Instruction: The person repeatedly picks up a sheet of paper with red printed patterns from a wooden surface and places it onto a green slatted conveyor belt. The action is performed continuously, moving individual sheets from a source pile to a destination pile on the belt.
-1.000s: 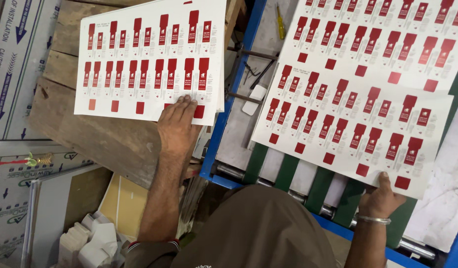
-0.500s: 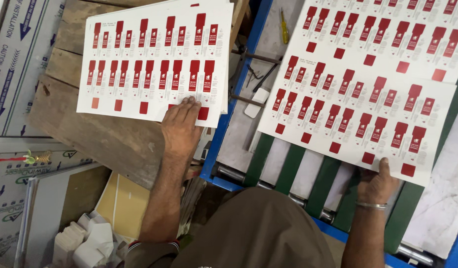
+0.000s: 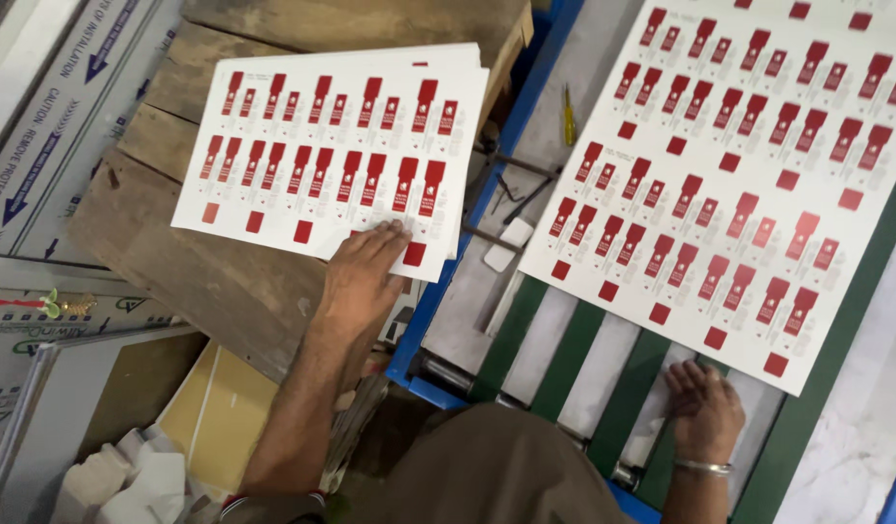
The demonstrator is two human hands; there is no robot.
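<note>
My left hand (image 3: 361, 274) lies flat, fingers spread, on the near corner of a stack of white sheets printed with rows of red tags (image 3: 331, 155); the stack rests on a wooden pallet (image 3: 225, 281). My right hand (image 3: 705, 408), with a metal bangle on the wrist, rests on the green and white conveyor belts (image 3: 564, 359) just below the near edge of a large printed sheet (image 3: 739, 165) with the same red tags. That hand holds nothing; its fingers curl loosely on the belt.
A blue machine frame (image 3: 438, 291) runs between pallet and conveyor. A yellow-handled screwdriver (image 3: 568, 114) and a small white block (image 3: 506, 245) lie on the grey ledge. Cardboard boxes (image 3: 50, 126) stand at left; white scraps (image 3: 118, 480) and a yellow board (image 3: 220, 417) sit below.
The large sheet has slid away from my right hand, which now rests on the belt below its edge. My left hand stays on the stack's corner.
</note>
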